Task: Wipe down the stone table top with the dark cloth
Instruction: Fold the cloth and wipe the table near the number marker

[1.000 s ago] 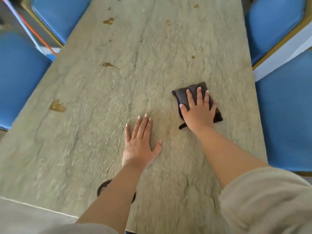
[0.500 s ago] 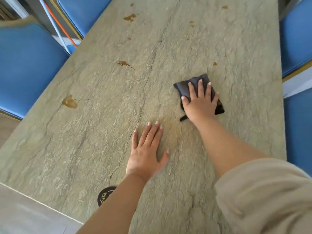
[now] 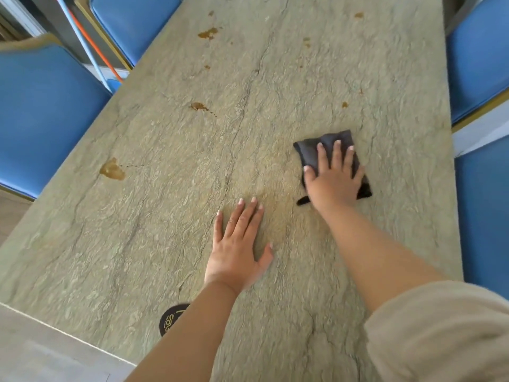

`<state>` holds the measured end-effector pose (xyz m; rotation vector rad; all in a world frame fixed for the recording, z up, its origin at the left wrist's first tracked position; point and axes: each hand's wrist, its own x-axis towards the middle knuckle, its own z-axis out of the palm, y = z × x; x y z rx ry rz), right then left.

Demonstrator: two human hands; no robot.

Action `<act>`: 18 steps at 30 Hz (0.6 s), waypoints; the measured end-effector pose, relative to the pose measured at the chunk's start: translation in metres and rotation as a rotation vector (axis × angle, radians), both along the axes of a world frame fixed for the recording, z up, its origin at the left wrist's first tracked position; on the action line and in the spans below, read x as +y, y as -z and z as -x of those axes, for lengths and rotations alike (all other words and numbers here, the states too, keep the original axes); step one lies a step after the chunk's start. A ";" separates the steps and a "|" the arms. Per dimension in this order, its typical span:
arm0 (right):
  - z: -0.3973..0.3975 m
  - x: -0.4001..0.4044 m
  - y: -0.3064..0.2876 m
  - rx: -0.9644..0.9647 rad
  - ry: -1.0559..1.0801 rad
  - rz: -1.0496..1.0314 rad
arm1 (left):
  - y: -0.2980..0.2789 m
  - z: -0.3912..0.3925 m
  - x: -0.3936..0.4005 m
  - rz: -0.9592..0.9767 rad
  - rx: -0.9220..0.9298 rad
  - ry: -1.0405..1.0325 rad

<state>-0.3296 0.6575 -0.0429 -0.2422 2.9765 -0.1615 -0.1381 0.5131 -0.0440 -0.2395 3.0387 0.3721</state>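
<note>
The grey-green stone table top (image 3: 275, 86) fills the view, long and veined. A folded dark cloth (image 3: 312, 147) lies on its right half. My right hand (image 3: 334, 180) presses flat on the cloth with fingers spread, covering most of it. My left hand (image 3: 237, 249) rests palm down on bare stone, nearer to me and left of the cloth, holding nothing. Brown stains mark the stone: one large stain (image 3: 112, 170) at the left edge, a second stain (image 3: 199, 106) toward the middle, a third stain (image 3: 208, 33) farther away, and small specks near the far right.
Blue padded chairs stand along both sides: a left chair (image 3: 41, 114), a far left chair (image 3: 132, 23), a right chair (image 3: 476, 59), a near right chair (image 3: 484, 210). A black round disc with gold print (image 3: 169, 319) sits near the table's front edge, partly under my left forearm.
My right hand and the cloth have shifted slightly toward me and to the right on the stone. The left hand stays flat. The view has swung a little leftward.
</note>
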 end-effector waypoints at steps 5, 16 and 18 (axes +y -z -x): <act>-0.087 0.000 0.006 0.085 -0.449 0.049 | 0.001 0.000 -0.001 0.025 -0.010 0.004; -0.185 0.071 0.004 0.046 0.040 0.002 | 0.002 -0.007 0.005 0.094 -0.045 0.023; -0.235 0.064 0.005 0.060 -0.167 0.025 | -0.003 -0.017 0.014 0.053 -0.054 -0.005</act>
